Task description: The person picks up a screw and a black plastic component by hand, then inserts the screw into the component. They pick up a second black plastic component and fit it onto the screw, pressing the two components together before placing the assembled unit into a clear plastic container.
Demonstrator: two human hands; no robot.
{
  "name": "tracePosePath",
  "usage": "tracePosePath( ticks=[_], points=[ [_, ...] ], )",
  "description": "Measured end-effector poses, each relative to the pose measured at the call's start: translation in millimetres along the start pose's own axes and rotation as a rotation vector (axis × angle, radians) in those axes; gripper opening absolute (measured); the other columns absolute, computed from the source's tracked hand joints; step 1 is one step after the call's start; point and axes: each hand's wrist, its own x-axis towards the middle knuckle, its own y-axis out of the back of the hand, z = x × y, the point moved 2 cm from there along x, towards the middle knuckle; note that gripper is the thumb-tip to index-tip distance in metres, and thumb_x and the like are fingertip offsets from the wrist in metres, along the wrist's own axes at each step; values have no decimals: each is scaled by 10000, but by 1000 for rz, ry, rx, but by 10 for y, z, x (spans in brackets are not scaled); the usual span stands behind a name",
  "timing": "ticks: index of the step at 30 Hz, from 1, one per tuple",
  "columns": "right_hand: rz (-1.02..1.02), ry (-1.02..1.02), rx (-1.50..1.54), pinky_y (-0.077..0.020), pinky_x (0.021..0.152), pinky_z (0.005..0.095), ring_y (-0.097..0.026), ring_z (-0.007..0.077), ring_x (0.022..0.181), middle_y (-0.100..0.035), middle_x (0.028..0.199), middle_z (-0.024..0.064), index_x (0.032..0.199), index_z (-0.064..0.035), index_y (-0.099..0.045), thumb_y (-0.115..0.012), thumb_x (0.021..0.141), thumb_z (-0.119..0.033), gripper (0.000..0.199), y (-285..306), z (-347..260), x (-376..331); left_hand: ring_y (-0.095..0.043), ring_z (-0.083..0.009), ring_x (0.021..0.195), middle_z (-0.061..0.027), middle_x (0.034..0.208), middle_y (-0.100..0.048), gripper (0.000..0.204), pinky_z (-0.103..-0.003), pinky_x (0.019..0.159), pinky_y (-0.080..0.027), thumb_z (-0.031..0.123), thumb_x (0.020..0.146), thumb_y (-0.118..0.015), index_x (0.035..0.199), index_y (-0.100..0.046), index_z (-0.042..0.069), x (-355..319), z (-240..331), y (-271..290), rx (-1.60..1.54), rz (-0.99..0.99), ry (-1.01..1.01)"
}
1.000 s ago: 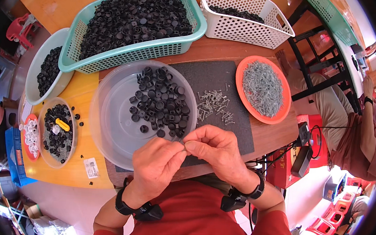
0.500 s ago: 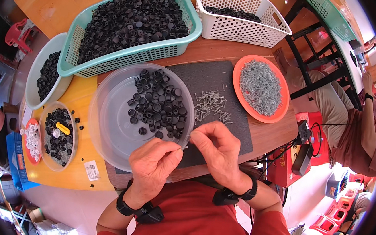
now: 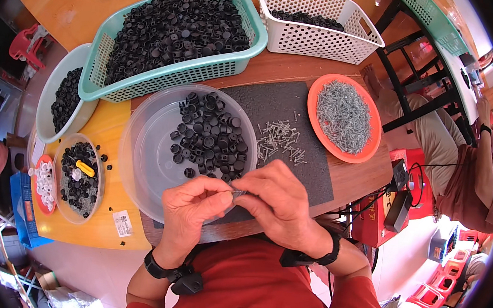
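A slim metal piece (image 3: 235, 192) lies roughly crosswise between the left hand (image 3: 187, 210) and the right hand (image 3: 280, 205) — both pinching it at the fingertips, neither clearly nearer — beside the clear tub's (image 3: 151, 157) near right rim, its ends hidden.

The person's left hand (image 3: 192, 205) pinches a small, thin metal piece (image 3: 235, 192), while the fingertips of the right hand (image 3: 274, 200) meet it from the other side; whether they grip it too is unclear. Both hands are at the near right edge of a clear round tub (image 3: 149, 163) holding black caps (image 3: 216, 136). Beside the tub, loose screws (image 3: 280, 139) lie on a dark mat (image 3: 314, 186), near an orange plate (image 3: 378, 121) heaped with more. Behind, a teal basket (image 3: 174, 76) and a white basket (image 3: 314, 44) hold black parts on the wooden surface (image 3: 359, 174).
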Motion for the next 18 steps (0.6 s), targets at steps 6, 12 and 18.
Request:
tracePosePath(
  ticks=[6, 12, 18],
  points=[
    [26, 34, 64, -450, 626, 333, -559, 254, 705, -621, 809, 88, 918, -12, -642, -685, 697, 36, 231, -37, -25, 38, -588, -110, 630, -96, 769, -655, 140, -216, 547, -465, 77, 832, -669, 926, -659, -26, -5, 12, 52, -175, -63, 32],
    [41, -21, 97, -440, 618, 322, -554, 241, 686, -631, 795, 81, 901, -10, -643, -664, 732, 39, 177, -10, -60, 49, -623, -183, 650, -164, 845, -660, 224, -278, 550, -499, 119, 864, -638, 1012, -619, -48, -20, -9, 124, -446, -162, 86],
    [34, 65, 30, -447, 590, 321, -541, 249, 680, -617, 805, 89, 904, -2, -634, -669, 689, 48, 223, -61, -182, 85, -634, -194, 667, -153, 850, -650, 236, -285, 550, -498, 123, 867, -637, 1020, -605, -53, -58, -24, 133, -515, -144, 106]
  ],
)
